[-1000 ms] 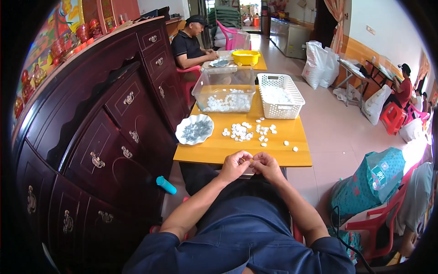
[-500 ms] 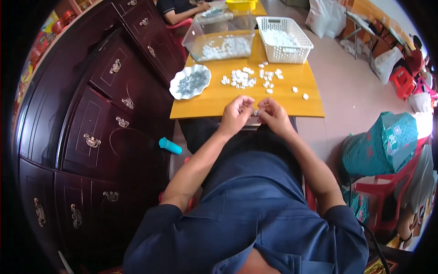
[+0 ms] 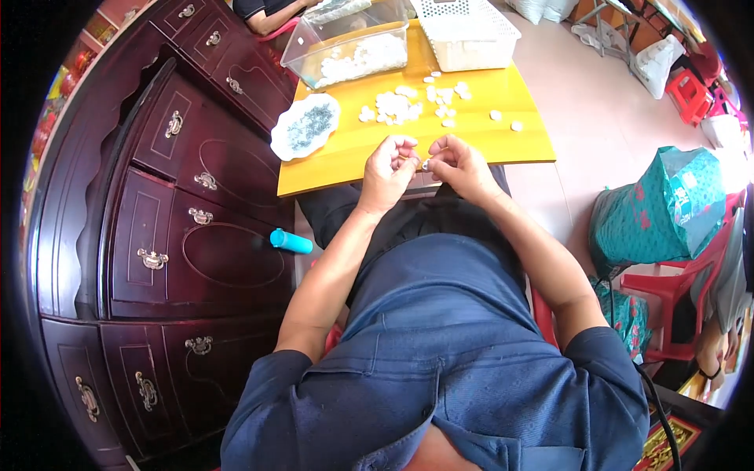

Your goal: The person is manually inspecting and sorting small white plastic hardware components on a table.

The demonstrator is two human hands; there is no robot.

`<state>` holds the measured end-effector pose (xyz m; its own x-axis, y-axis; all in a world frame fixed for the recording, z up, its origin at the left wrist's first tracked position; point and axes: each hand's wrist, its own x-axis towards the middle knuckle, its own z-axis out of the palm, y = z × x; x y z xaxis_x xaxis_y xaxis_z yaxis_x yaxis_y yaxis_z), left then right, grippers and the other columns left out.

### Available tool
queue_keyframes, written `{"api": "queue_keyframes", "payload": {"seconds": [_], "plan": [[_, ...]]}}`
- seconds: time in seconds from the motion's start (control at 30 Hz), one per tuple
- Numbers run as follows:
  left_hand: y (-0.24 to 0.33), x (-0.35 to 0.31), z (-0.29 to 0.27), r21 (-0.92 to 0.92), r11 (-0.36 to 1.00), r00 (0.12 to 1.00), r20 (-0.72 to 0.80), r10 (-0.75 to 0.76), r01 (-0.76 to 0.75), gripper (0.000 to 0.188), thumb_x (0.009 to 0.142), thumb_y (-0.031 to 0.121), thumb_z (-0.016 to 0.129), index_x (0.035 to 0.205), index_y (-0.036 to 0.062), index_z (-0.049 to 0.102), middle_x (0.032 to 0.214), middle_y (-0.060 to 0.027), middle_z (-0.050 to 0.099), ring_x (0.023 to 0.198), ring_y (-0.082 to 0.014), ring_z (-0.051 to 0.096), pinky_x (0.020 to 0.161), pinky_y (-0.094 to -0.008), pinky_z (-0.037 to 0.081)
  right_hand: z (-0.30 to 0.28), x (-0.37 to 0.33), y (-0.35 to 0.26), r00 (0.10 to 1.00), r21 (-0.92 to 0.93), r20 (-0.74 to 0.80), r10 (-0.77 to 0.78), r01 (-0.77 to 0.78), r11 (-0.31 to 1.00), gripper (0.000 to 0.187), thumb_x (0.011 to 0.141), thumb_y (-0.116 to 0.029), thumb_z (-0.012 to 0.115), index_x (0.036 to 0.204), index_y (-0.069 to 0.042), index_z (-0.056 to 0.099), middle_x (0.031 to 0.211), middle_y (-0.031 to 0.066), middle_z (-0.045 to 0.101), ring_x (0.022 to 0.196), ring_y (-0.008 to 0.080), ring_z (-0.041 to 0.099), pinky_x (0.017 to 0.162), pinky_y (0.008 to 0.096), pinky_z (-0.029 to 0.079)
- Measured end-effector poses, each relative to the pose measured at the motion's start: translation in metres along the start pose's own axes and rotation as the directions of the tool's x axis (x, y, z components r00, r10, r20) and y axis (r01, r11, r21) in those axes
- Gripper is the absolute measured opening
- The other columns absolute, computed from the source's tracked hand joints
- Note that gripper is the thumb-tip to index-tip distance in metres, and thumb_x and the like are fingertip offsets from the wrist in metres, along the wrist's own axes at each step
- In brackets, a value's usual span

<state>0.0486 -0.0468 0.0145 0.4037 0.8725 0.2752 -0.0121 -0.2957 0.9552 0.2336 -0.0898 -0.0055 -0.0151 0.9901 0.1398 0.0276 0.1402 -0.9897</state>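
Beside dark drawers (image 3: 236, 259), a yellow surface (image 3: 487, 147) carries loose white pieces (image 3: 397, 108); pale printing (image 3: 682, 206) marks a teal bag (image 3: 640, 208). Both forearms (image 3: 334, 271) angle inward; the right hand (image 3: 461, 169) pinches a small piece (image 3: 425, 165) near the edge, the left hand's (image 3: 390, 173) fingers curled beside it, grip unclear.

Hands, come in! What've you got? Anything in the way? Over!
Right hand pinching a small piece; left hand close beside it. Loose white pieces beyond on the table, wavy-edged white dish left of them. Nothing seen blocking the hands.

Hands (image 3: 386, 177) nearly meet at a small piece (image 3: 425, 166).
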Motion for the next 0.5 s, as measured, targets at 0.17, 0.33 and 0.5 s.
{"api": "queue_keyframes", "payload": {"seconds": [0.17, 0.33, 0.5], "plan": [[-0.0014, 0.0012, -0.0002, 0.000, 1.000, 1.000, 0.013, 0.005, -0.005, 0.025, 0.091, -0.001, 0.066, 0.115, 0.0017, 0.060, 0.092, -0.0037, 0.064, 0.069, -0.0062, 0.061, 0.063, -0.0212, 0.053, -0.0008, 0.0017, -0.0016, 1.000, 0.018, 0.024, -0.015, 0.015, 1.000, 0.020, 0.092, -0.001, 0.068, 0.108, -0.003, 0.056, 0.083, 0.0028, 0.066, 0.076, 0.0084, 0.065, 0.067, 0.0232, 0.053], [-0.0029, 0.0027, -0.0019, 0.044, 0.999, 0.999, 0.049, -0.011, 0.008, 0.027, 0.094, -0.002, 0.063, 0.120, -0.0007, 0.055, 0.096, -0.0069, 0.062, 0.079, -0.0092, 0.065, 0.069, -0.0244, 0.060, -0.0023, 0.0024, -0.0016, 0.999, -0.024, 0.035, -0.005, 0.005, 1.000, 0.020, 0.092, -0.002, 0.069, 0.108, -0.004, 0.056, 0.084, 0.0017, 0.067, 0.077, 0.0078, 0.064, 0.068, 0.0222, 0.053], [-0.0056, 0.0030, -0.0026, 0.041, 0.999, 0.999, 0.047, -0.020, 0.018, 0.027, 0.095, -0.002, 0.063, 0.120, -0.0005, 0.055, 0.096, -0.0065, 0.063, 0.079, -0.0094, 0.065, 0.069, -0.0247, 0.061, -0.0005, 0.0023, -0.0007, 1.000, -0.036, 0.004, -0.020, 0.020, 0.999, 0.018, 0.092, -0.004, 0.070, 0.104, -0.002, 0.057, 0.077, 0.0031, 0.069, 0.072, 0.0071, 0.064, 0.064, 0.0239, 0.052]]}}
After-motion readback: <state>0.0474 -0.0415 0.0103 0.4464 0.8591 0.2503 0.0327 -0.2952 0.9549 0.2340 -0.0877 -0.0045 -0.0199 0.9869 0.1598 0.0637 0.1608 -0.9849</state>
